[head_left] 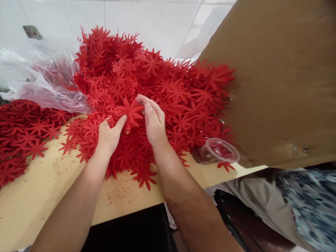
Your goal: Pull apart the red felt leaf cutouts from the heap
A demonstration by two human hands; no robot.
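Red flower cutouts (133,111) sit pinched in the left fingers (121,121); whether the right fingers (154,106) grip, I cannot tell; plenty are left on the bench (123,197).

A glossy white tiled wall (120,17), catching light, stands behind a pale yellow table (123,197).

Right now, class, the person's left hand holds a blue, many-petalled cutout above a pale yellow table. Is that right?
The colour is wrong: the head view shows a red, many-petalled cutout in the person's left hand, above the pale yellow table.
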